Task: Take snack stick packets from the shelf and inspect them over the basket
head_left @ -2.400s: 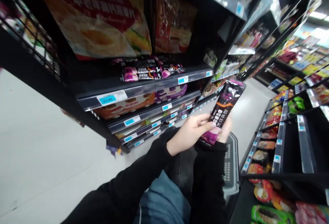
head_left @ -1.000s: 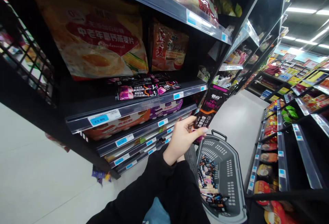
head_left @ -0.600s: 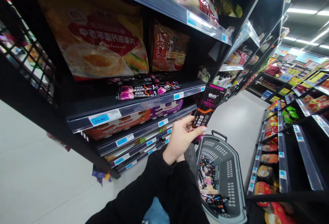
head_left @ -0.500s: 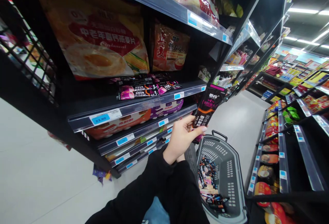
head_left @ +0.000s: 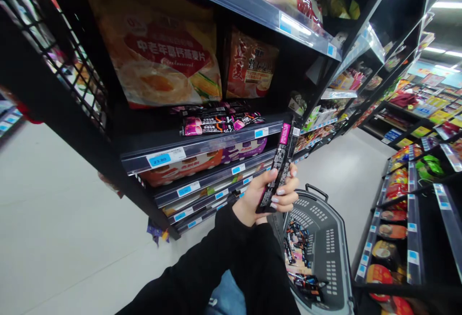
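Note:
My left hand point(head_left: 258, 195) is closed round the lower half of a long black sachet point(head_left: 281, 161) with a pink top. It holds the sachet upright and edge-on in front of the shelf unit, above a grey shopping basket point(head_left: 341, 238). The basket holds several similar dark sachets point(head_left: 298, 252). My right arm in a black sleeve point(head_left: 263, 267) rises under the left wrist. Its hand is hidden behind my left hand, so I cannot see its fingers. More of the same black and purple sachets point(head_left: 220, 122) lie on the shelf just left of the held one.
Black shelves with blue price tags point(head_left: 160, 159) run along the left, holding a large oatmeal bag point(head_left: 162, 59) and a red bag point(head_left: 252, 64). A wire grid panel point(head_left: 57, 45) ends the unit. Another rack of packaged food point(head_left: 397, 209) stands at the right across a pale floor aisle point(head_left: 342, 170).
The sachet has turned from face-on to edge-on in my left hand. Earlier both hands held it; now only the left one does. The view has shifted slightly to the left.

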Tool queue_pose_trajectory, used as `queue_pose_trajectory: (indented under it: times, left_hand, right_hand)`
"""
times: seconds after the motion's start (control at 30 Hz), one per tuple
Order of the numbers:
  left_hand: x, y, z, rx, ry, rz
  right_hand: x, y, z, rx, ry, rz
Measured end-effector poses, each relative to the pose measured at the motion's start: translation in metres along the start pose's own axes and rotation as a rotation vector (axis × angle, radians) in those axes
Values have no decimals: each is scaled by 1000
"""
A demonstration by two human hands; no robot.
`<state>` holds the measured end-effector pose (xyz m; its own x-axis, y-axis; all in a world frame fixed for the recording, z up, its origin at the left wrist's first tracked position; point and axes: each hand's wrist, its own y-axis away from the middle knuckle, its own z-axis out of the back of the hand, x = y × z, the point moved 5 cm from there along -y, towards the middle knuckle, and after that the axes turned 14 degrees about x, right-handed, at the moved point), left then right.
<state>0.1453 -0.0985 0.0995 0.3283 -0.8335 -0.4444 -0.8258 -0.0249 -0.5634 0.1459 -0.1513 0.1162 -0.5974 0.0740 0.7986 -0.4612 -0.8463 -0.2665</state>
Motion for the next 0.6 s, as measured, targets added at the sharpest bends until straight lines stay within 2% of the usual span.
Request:
queue_pose_trajectory:
  times: [0.07, 0.13, 0.27, 0.4, 0.47, 0.6]
  left_hand:
    - [2, 2, -4, 55, 46, 36]
    - [3, 3, -5, 70, 91, 47]
    - [5, 3, -7, 90, 185, 24]
    - [4, 4, -11, 161, 271, 15]
    - [3, 5, -10, 172, 280, 8]
    - [1, 6, -4, 95, 221, -15]
  right_hand:
    - [7, 1, -5, -167, 93, -313]
    - [18, 0, -11, -222, 141, -419]
    - [27, -4, -16, -253, 76, -360]
    - [22, 0, -16, -311, 95, -411]
    - [20, -1, -19, -273, 73, -389]
    - [18, -3, -23, -175, 40, -388]
